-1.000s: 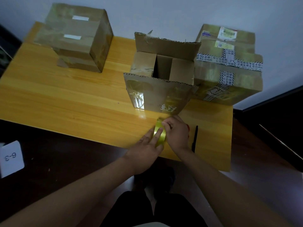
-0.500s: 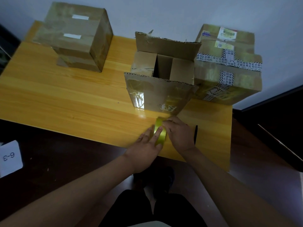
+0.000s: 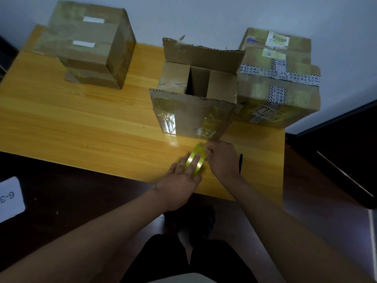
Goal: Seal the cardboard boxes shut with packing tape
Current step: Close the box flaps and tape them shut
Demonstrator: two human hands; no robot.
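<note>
From the head view, a yellow wooden desk [image 3: 81,123] stands against a pale wall [image 3: 204,15], with dark floor [image 3: 71,201] below its near edge and a dark piece of furniture [image 3: 336,160] off to the right of the hands. A white card marked "6-3" [image 3: 9,199] lies on the floor far left of the left hand.

The left hand [image 3: 179,180] lies at the desk's near edge with its fingers stretched out straight over a roll of yellowish packing tape [image 3: 194,161], pressing on it. The right hand [image 3: 221,158] is just right of the roll, its fingers curled in at the roll's far end; whether they actually pinch the tape end cannot be told through the blur. A black pen [image 3: 240,163] lies on the desk just right of the right hand.

Directly beyond both hands stands the open cardboard box [image 3: 195,117], its long flaps upright and the two short flaps folded in. Beyond and right of the right hand sit two stacked taped boxes [image 3: 281,92], touching the open one. Far beyond and left of the left hand is another stack of sealed boxes [image 3: 87,50].

Compared with half a second ago, the hands and roll sit in nearly the same place; the boxes have not moved.
</note>
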